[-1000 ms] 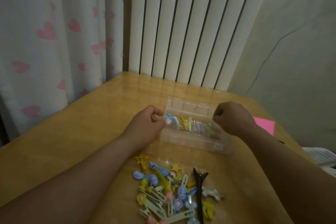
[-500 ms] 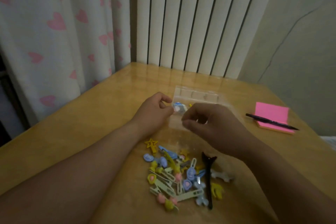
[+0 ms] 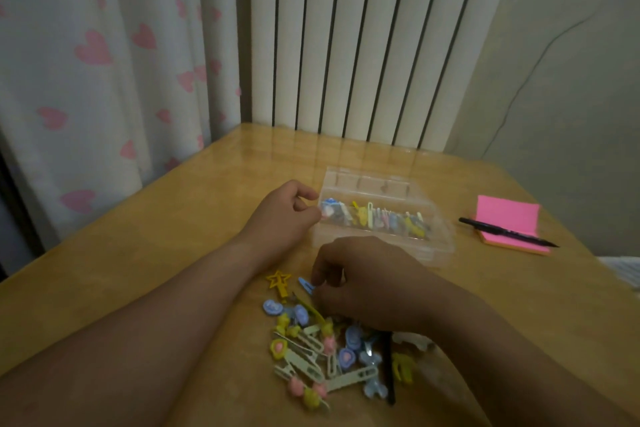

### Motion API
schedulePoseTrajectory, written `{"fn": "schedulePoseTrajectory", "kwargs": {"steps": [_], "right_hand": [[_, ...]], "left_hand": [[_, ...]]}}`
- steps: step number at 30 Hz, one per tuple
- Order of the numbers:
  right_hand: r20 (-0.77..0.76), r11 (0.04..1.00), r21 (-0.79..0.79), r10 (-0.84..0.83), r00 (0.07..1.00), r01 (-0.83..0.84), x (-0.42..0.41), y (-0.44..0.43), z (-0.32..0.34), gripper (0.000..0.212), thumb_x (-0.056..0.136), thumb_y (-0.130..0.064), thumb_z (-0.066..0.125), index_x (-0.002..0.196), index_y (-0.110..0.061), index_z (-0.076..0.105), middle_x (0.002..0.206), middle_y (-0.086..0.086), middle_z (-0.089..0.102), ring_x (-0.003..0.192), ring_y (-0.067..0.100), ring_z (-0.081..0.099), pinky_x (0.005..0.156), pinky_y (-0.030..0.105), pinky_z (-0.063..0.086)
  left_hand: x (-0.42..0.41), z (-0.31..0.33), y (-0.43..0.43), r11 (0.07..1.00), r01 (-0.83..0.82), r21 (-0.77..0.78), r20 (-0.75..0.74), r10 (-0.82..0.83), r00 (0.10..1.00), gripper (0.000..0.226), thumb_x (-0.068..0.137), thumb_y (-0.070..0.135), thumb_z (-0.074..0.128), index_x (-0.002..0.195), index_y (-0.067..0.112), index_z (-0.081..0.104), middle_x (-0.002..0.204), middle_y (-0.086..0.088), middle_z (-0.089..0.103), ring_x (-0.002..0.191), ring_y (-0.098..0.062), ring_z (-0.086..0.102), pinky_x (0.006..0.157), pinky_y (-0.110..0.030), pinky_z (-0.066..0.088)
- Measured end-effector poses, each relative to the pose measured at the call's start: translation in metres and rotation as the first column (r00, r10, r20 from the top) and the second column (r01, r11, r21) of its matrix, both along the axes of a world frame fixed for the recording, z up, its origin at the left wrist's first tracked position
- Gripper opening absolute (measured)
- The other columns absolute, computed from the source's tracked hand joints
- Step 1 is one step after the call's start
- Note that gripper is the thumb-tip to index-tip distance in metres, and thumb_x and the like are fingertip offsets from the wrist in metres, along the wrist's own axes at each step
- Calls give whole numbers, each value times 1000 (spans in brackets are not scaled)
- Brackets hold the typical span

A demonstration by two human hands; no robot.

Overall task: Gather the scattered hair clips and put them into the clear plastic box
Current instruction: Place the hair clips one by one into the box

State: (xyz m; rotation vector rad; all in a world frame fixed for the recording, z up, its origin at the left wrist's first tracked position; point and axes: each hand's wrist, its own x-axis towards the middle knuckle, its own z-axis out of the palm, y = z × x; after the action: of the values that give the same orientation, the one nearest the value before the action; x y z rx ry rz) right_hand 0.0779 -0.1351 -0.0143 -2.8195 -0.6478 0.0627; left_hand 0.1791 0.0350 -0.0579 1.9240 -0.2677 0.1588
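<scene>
Holds the box (image 3: 437, 255) by its left end with the left grip (image 3: 282, 218), thumb and forefinger curled against the clear wall. Pinches a blue clip (image 3: 306, 285) with the right grip (image 3: 363, 282), fingers bent down and knuckles up, at the far end of the pile (image 3: 322, 354).

Blue clip: small, flat, pointed, poking out leftward from under the fingertips (image 3: 317, 278), just beside a yellow star clip (image 3: 279, 281) lying on the counter (image 3: 138, 253).

Pile: under and nearer than the right grip, partly hidden by the wrist, toward the counter's near edge. Pale green bar clips, blue hearts, pink and yellow blobs, and 1 long black clip (image 3: 388, 371) along the right side.

Box: just beyond the right grip and apart from it, toward the far edge, about midway between the left and right edges. See-through, long and shallow, with the lid (image 3: 370, 182) open and tipped back behind. Inside, a row of clips (image 3: 375, 218) set side by side from end to end, blue at the left, then yellow, green and pink further right.

By the right edge, well apart from both grips, a pink pad (image 3: 509, 218) with a black pen (image 3: 502, 230) across its near side. Behind the far edge, a white radiator (image 3: 363, 45). Past the left edge, a curtain (image 3: 86, 62) with pink hearts.
</scene>
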Motion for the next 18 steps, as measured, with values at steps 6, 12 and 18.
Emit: {"fn": "schedulePoseTrajectory", "kwargs": {"steps": [6, 12, 18], "right_hand": [[10, 999, -22, -44, 999, 44, 0, -1, -2, 23, 91, -43, 63, 112, -35, 67, 107, -10, 67, 98, 15, 63, 83, 36, 55], [139, 997, -42, -60, 988, 66, -2, 0, -6, 25, 95, -44, 57, 114, -29, 64, 105, -3, 64, 98, 24, 64, 77, 36, 49], [173, 997, -40, -52, 984, 59, -3, 1, -6, 29, 98, -51, 58, 109, -25, 65, 105, -1, 62, 95, 26, 65, 79, 38, 52]], "left_hand": [[-3, 2, 0, 1000, 5, -6, 1, -5, 1000, 33, 83, 41, 74, 110, 24, 67, 91, -17, 72, 71, -13, 60, 72, -35, 48], [-2, 1, 2, 1000, 11, 3, 20, -11, 1000, 24, 91, 37, 77, 110, 27, 67, 92, -15, 73, 70, -12, 63, 72, -36, 50], [-4, 3, 0, 1000, 10, 8, 24, -10, 1000, 18, 96, 28, 76, 111, 24, 68, 91, -20, 70, 67, -12, 61, 68, -33, 48]]}}
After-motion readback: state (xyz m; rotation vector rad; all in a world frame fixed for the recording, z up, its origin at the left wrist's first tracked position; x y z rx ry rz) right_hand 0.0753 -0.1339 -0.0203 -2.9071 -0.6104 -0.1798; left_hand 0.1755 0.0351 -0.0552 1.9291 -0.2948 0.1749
